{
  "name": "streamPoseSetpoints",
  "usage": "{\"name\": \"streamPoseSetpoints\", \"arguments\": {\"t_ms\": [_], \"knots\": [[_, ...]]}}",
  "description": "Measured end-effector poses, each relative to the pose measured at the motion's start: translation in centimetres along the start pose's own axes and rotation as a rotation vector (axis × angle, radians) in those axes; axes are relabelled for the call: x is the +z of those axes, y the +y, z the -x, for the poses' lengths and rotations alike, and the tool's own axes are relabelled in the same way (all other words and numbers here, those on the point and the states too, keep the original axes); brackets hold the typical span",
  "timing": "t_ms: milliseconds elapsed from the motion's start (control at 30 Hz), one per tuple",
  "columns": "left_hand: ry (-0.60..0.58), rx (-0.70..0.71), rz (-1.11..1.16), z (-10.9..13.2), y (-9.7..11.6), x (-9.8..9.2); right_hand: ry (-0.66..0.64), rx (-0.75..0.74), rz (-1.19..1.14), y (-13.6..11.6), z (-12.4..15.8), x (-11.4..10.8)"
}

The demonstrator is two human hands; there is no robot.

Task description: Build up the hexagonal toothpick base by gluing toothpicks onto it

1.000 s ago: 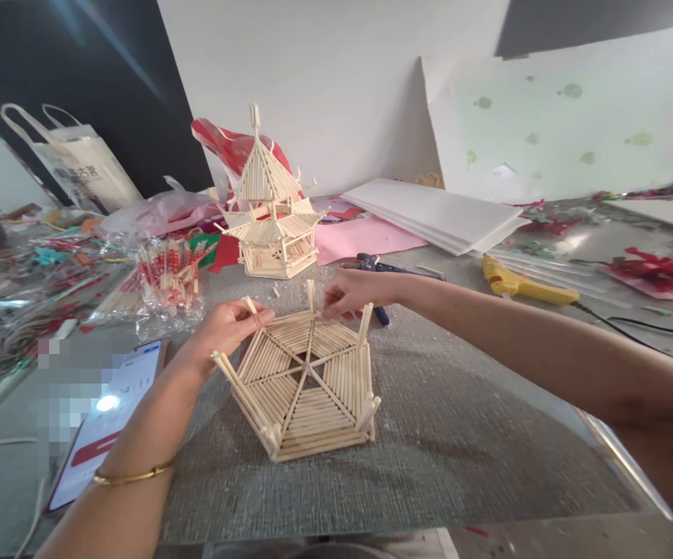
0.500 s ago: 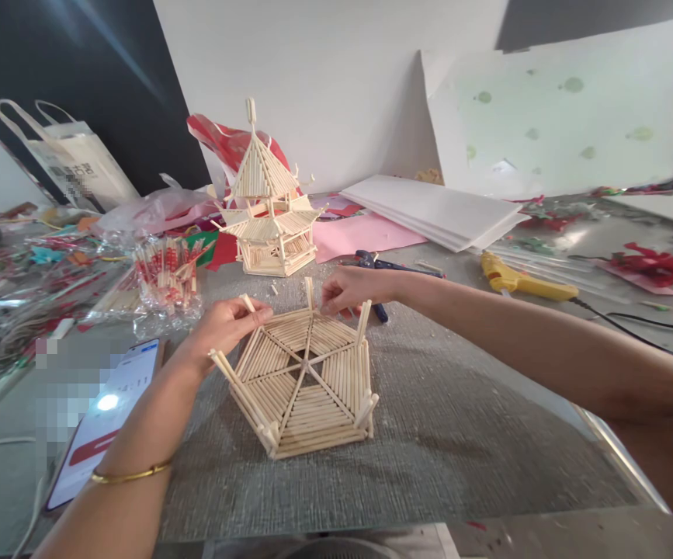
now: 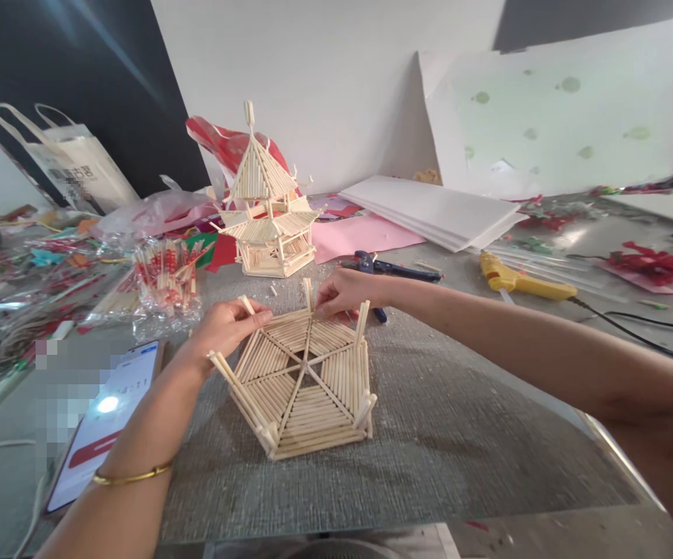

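Observation:
A hexagonal base of pale wooden sticks (image 3: 307,407) lies on the grey mat, with short paired posts standing at its corners and spokes meeting in the middle. My left hand (image 3: 228,326) is closed at the back-left corner, its thumb over the rim beside a post. At the back rim, my right hand (image 3: 345,293) has its fingers drawn together close to the back post (image 3: 307,293); whatever is between them is hidden. Behind both hands stands a finished-looking stick pavilion (image 3: 275,225) with tiered roofs.
Dark blue pliers (image 3: 397,269) lie beyond my right wrist. A yellow glue gun (image 3: 525,279) with a black cable is at right. Bagged red-and-pale sticks (image 3: 167,272) and a lit phone (image 3: 109,419) sit at left. White boards (image 3: 429,206) lie behind.
My right hand has shifted slightly left and down, closer to the back post and rim. My left hand and the base stay nearly where they were.

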State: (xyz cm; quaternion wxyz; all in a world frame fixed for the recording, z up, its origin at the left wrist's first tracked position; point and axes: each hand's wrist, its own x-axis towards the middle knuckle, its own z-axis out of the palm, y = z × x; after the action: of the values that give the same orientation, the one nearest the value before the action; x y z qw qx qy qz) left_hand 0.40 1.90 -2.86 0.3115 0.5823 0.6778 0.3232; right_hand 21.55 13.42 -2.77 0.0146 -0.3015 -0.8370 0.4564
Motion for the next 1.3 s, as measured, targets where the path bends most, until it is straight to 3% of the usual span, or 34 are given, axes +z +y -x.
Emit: {"name": "streamPoseSetpoints", "arguments": {"t_ms": [700, 1300], "knots": [[-0.020, 0.021, 0.013, -0.23, -0.27, 0.03, 0.038, -0.079, 0.146, -0.11, 0.07, 0.19], [-0.048, 0.026, 0.066, -0.25, -0.49, -0.11, -0.006, -0.060, 0.031, -0.40, 0.29, 0.31]]}}
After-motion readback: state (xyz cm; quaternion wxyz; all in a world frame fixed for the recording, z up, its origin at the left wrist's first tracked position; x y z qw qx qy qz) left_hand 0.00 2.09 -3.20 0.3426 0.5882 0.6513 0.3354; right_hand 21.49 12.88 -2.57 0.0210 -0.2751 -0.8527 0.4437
